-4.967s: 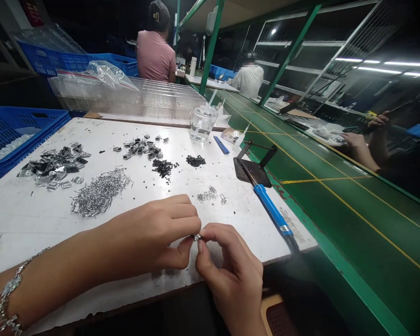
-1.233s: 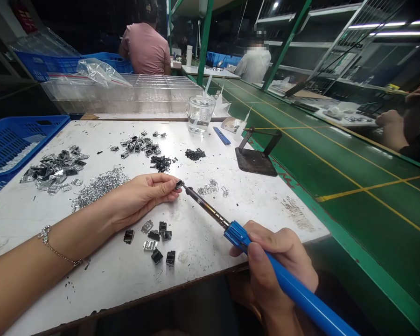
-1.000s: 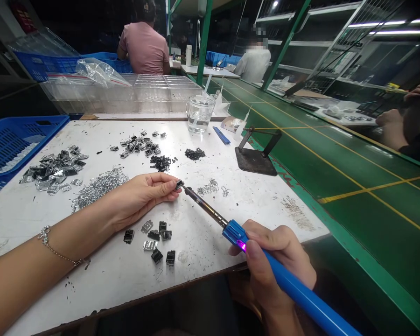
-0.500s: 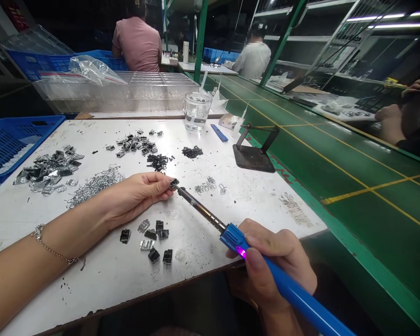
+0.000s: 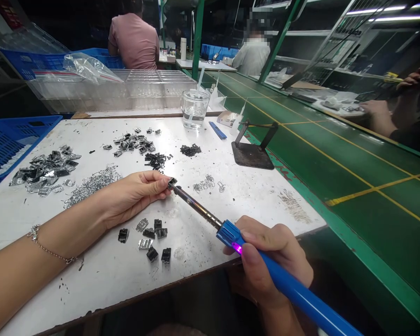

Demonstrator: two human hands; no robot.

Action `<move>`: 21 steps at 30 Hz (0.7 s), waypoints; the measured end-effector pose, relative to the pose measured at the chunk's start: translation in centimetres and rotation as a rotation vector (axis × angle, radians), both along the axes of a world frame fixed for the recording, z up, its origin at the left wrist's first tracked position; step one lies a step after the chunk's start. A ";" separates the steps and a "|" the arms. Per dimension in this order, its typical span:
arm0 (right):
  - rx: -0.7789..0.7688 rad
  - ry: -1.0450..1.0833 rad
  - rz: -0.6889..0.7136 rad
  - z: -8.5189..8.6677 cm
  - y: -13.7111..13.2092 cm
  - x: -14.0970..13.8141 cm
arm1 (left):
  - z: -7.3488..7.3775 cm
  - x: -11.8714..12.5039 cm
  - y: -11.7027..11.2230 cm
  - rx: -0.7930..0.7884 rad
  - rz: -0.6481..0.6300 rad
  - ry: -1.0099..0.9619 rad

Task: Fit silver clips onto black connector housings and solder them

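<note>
Between thumb and fingertips, my left hand (image 5: 143, 191) pinches a small black-and-metal part (image 5: 172, 182) above the white table. My right hand (image 5: 273, 252) is wrapped round the blue handle of a soldering iron (image 5: 283, 280), whose light glows purple. The iron's tip meets the small part or sits right at it; the exact contact is too small to make out. Below my left hand lie several similar black and silver parts (image 5: 157, 233). A heap of thin bent wire pieces (image 5: 93, 184) lies beside my left forearm.
Piles of metal parts (image 5: 44, 172) and small black pieces (image 5: 191, 149) cover the table's far side. A glass mug (image 5: 195, 109) of clear liquid, a blue strip (image 5: 217, 130) and a dark metal stand (image 5: 254, 151) are at the back. A blue basket (image 5: 17, 135) stands left. Other people sit beyond.
The whole view has shifted slightly, so things appear a little further left. The iron's tip seems a bit closer onto the small part. Both hands keep their grips.
</note>
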State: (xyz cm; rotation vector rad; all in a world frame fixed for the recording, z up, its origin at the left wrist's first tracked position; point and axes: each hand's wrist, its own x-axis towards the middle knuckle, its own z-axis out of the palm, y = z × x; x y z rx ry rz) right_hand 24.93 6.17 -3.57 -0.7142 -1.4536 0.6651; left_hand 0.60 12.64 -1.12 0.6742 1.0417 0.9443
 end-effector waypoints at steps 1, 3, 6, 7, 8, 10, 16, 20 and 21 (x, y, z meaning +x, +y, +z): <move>-0.007 0.005 -0.001 0.0 0.0 0.1 | 0.0 0.0 0.0 -0.005 -0.002 -0.002; -0.027 0.026 0.001 0.0 0.0 0.2 | -0.1 0.0 0.0 -0.006 -0.004 -0.002; -0.054 0.089 0.047 0.0 0.0 0.2 | -0.1 0.0 0.0 -0.001 0.007 -0.001; -0.055 0.115 0.055 0.0 0.0 0.2 | -0.1 0.0 0.0 0.001 0.012 -0.002; -0.056 0.142 0.054 0.0 0.0 0.1 | 0.0 0.0 0.0 0.001 0.015 -0.005; -0.049 0.177 0.029 0.0 0.0 -0.1 | 0.2 0.1 -0.1 -0.010 0.016 -0.009; -0.058 0.171 -0.005 0.0 0.1 -0.5 | 0.4 0.3 0.0 -0.020 0.007 -0.009; -0.070 0.157 -0.028 0.0 0.2 -0.5 | 0.5 0.3 0.0 -0.019 -0.007 -0.009; -0.066 0.147 -0.036 0.0 0.1 -0.4 | 0.5 0.3 0.0 -0.024 -0.005 -0.009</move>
